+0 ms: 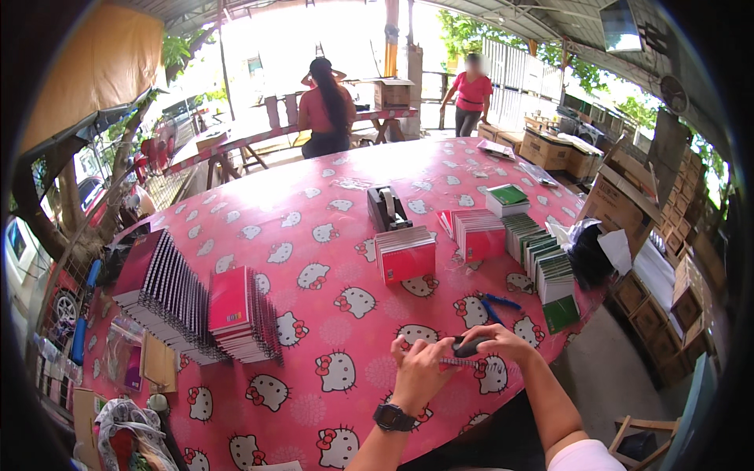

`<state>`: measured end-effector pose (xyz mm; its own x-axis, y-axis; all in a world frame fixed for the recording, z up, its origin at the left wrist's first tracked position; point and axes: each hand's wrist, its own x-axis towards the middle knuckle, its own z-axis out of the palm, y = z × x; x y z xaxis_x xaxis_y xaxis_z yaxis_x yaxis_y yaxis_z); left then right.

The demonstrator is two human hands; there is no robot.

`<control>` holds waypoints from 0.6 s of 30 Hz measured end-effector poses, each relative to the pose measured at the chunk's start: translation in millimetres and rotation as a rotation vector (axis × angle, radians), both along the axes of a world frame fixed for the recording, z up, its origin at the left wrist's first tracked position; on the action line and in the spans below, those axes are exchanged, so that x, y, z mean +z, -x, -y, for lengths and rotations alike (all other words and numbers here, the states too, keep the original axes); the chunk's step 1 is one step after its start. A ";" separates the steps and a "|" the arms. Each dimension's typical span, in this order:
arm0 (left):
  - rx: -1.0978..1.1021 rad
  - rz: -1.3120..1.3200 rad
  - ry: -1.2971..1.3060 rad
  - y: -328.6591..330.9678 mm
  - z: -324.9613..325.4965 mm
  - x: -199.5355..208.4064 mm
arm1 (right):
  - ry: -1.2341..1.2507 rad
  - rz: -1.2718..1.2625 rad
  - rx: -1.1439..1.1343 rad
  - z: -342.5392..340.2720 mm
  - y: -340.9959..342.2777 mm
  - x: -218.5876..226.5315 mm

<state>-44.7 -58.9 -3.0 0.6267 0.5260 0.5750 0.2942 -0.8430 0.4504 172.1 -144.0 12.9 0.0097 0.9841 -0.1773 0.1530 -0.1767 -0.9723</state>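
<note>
Near the front edge of the table, my left hand, with a black watch on the wrist, is closed round one end of a thin item with a spiral wire edge. It looks like a small spiral notebook seen edge-on. My right hand grips a rounded black object just above that wire edge; its kind is not clear. Beyond my right hand lies a blue-handled hand tool. Farther off stand a row of red-covered notebooks and a black tape dispenser.
At left stand tall stacks of spiral notebooks. Green-covered notebooks and more red ones line the right side. A pink patterned cloth covers the table. Cardboard boxes stand at right; two people are beyond the table.
</note>
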 end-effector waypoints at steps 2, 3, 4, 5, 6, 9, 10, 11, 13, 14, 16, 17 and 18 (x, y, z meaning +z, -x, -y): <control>0.050 0.048 0.034 7.6 -14.1 1.3 | -0.210 -0.292 0.041 -2.0 8.4 7.9; 0.074 0.072 0.052 10.7 -20.1 1.9 | -0.314 -0.438 0.060 -3.0 9.1 9.2; 0.082 0.134 0.108 11.9 -21.5 7.9 | -0.262 -0.391 0.132 -7.7 1.7 3.4; 0.007 0.162 0.225 11.1 -24.9 5.2 | -0.174 -0.262 0.107 -6.8 -3.0 -0.6; -0.065 0.189 0.341 10.1 -28.3 -2.4 | -0.086 -0.133 0.082 -6.8 -6.0 -3.5; -0.143 0.301 0.404 2.3 -26.1 -4.6 | -0.104 -0.157 0.114 -7.6 -14.8 -12.8; -0.136 0.305 0.407 0.4 -27.4 -7.8 | -0.153 -0.291 0.155 -9.0 -17.8 -15.4; -0.130 0.310 0.409 -0.7 -28.2 -10.6 | -0.201 -0.425 0.196 -10.8 -19.8 -16.4; -0.145 0.353 0.496 0.9 -27.7 -15.1 | -0.020 0.002 0.157 -16.0 -11.6 -3.7; -0.158 0.381 0.539 -0.7 -28.2 -15.5 | -0.064 -0.051 0.120 -18.3 -20.7 -13.1; -0.145 0.369 0.455 -6.1 -28.1 -14.4 | -0.116 -0.241 0.144 -23.6 -31.9 -18.7; -0.134 0.355 0.419 -8.0 -25.1 -14.3 | -0.123 -0.387 0.199 -25.5 -27.1 -14.3; -0.101 0.447 0.544 -10.9 -20.9 -13.2 | -0.128 -0.532 0.252 -28.0 -24.5 -12.7</control>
